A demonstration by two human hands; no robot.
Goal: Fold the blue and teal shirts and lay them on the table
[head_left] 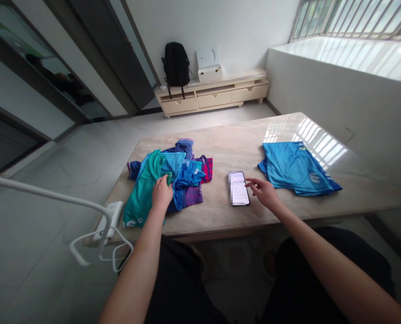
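A pile of crumpled clothes lies on the left of the table, with a green garment (141,193) at its near left. My left hand (162,192) rests on this pile, its fingers closed on an edge of the green garment. Blue, navy, purple and red cloth (188,173) shows beside and beyond it. A phone (240,191) with a lit screen lies flat on the table, part of it pixelated. My right hand (263,192) is at the phone's right edge, fingers apart and the index finger stretched toward the screen. Right of that hand lie folded blue shorts (295,168).
The marble-topped table (220,139) has a white power strip (109,220) at its left corner. A white tube and cables (85,198) cross the left foreground. Beyond the table, a low cabinet (217,98) carries a black backpack (176,65) and a white box (209,67).
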